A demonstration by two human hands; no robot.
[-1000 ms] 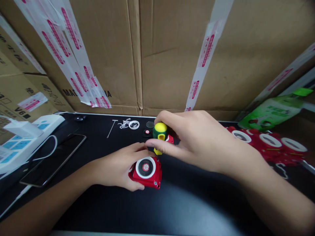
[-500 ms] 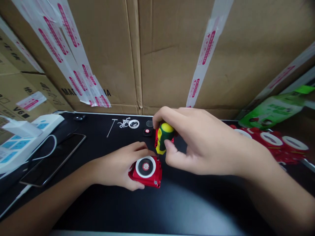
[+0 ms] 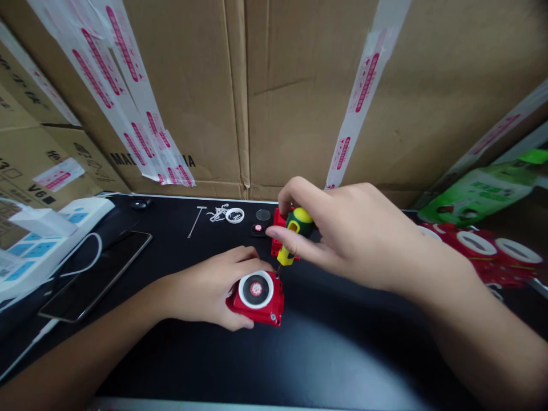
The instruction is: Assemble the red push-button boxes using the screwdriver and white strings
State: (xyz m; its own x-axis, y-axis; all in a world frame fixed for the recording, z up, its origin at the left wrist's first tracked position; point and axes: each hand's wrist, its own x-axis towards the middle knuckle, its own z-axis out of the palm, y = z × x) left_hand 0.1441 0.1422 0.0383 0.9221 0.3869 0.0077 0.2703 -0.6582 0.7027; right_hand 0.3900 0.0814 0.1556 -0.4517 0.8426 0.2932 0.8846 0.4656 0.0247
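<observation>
My left hand (image 3: pixel 214 288) is closed around the left side of a red housing (image 3: pixel 261 314) with a white ring and a black disc on top, holding it on the black table. In my right hand (image 3: pixel 342 240) is a screwdriver (image 3: pixel 286 255) with a yellow and green handle, gripped between thumb and fingers. Its tip meets the housing's far right corner, by a screw hole. A silver screw (image 3: pixel 273 317) shows at the near right corner. Behind the screwdriver sits another red part (image 3: pixel 278 220), partly hidden by my right hand.
Toward the back lie a T-shaped metal tool (image 3: pixel 197 221), a white ring (image 3: pixel 234 215), a clear disc (image 3: pixel 262 215) and a small black part (image 3: pixel 257 229). A phone (image 3: pixel 98 274) and power strip (image 3: pixel 25 251) are left. More red housings (image 3: pixel 483 257) and a green bottle (image 3: pixel 475 191) stand right.
My right thumb and fingers have shifted on the screwdriver handle, which now leans more, with its shaft showing. My left hand still holds the red housing. The whole view has shifted slightly.
</observation>
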